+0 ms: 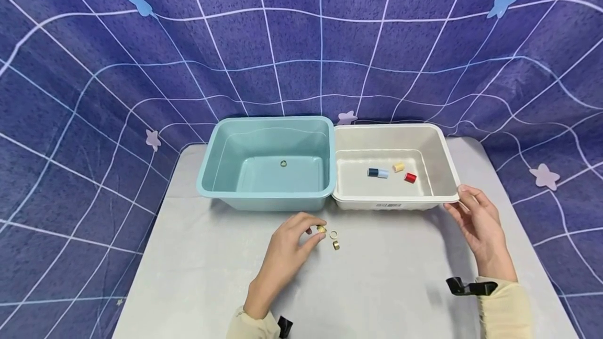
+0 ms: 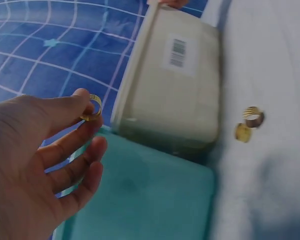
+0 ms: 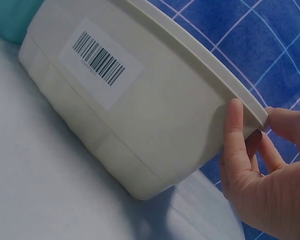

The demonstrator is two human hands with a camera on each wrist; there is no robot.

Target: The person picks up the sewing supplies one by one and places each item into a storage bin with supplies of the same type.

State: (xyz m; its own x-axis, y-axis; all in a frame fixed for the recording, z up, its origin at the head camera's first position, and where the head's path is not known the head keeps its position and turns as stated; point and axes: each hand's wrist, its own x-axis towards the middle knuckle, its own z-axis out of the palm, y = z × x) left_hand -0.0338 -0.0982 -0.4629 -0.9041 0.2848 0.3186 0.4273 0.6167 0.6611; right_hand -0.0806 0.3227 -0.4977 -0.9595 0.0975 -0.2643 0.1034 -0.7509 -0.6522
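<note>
Between thumb and forefinger, my left hand (image 1: pixel 288 245) pinches a gold ring (image 2: pixel 93 108), raised in front of the teal bin (image 1: pixel 266 202). Two more gold rings, a thin-looking one (image 1: pixel 334 235) and a wide band (image 1: pixel 336 245), lie on the table just right of that hand. A further ring (image 1: pixel 283 164) rests on the teal bin's floor. My right hand (image 1: pixel 481 219) grips the near right corner of the white bin (image 1: pixel 348 204) at its rim, thumb and fingers on either side of the edge in the right wrist view.
Inside the white bin lie several thread spools: a dark one (image 1: pixel 372 172) beside a light blue one (image 1: pixel 383 173), a yellow one (image 1: pixel 398 167) and a red one (image 1: pixel 410 177). The bins stand side by side on a pale table (image 1: pixel 377 276), before a blue patterned cloth (image 1: pixel 301 41).
</note>
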